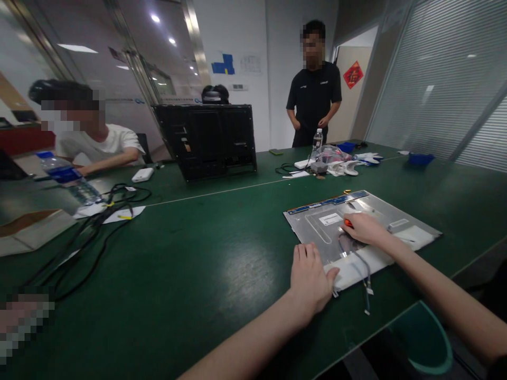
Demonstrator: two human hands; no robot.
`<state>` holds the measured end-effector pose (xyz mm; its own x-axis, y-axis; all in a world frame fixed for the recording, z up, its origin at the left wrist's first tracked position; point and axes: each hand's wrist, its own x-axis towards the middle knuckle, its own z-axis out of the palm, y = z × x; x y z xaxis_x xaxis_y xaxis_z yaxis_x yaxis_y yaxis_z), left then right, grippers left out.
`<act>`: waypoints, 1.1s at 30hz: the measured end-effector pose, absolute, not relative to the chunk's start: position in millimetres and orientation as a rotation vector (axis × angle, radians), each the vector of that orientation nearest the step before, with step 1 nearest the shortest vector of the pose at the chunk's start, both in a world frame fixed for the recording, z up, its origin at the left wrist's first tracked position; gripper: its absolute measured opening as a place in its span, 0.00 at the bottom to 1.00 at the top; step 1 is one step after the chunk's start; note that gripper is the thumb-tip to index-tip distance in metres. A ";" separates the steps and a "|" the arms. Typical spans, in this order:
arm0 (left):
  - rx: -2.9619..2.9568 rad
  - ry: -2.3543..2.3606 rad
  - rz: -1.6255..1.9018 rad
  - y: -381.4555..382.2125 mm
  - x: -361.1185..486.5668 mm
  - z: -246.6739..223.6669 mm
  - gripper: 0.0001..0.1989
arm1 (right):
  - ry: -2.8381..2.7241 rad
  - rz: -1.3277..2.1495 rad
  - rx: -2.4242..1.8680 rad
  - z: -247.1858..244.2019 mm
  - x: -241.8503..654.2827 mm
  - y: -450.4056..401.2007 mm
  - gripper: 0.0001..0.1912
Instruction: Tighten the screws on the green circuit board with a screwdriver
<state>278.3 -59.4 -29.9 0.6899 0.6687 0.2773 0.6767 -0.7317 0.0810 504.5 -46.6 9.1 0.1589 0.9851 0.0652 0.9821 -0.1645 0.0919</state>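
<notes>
A flat silver display panel (384,214) with a blue circuit strip (328,202) along its far edge and a white strip on its near edge lies on the green table. My left hand (311,274) rests at the panel's near left corner, fingers laid out along the edge and thumb apart on the white strip. Over the panel's middle, my right hand (364,228) is closed around an orange-handled tool (348,222); its tip is hidden. Below that hand, grey cables (365,269) with small white connectors run over the near edge onto the table.
A black frame-like panel (209,140) stands upright across the green table (190,264). Black cables (106,211), a water bottle (67,171) and a box (34,229) are at left. Gloves (344,168) and a bottle (318,138) lie beyond. One person sits left; another stands behind.
</notes>
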 end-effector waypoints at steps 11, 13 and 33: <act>-2.889 -1.066 -0.499 -52.2 291.9 -30.6 0.34 | 2.262 0.039 2.255 21.2 523.5 -57.2 0.12; -2.896 -1.065 -0.480 -50.5 297.7 -30.3 0.34 | 2.231 0.015 2.271 25.1 532.9 -69.8 0.09; -3.018 -1.064 -0.544 -43.7 323.2 -27.8 0.34 | 2.105 0.090 2.327 18.1 547.2 -86.5 0.12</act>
<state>323.2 -43.7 -27.8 0.7296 0.6254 0.2768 0.5905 -0.7802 0.2063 547.2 -86.5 18.1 0.0990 0.9942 0.0409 0.9941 -0.1007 0.0407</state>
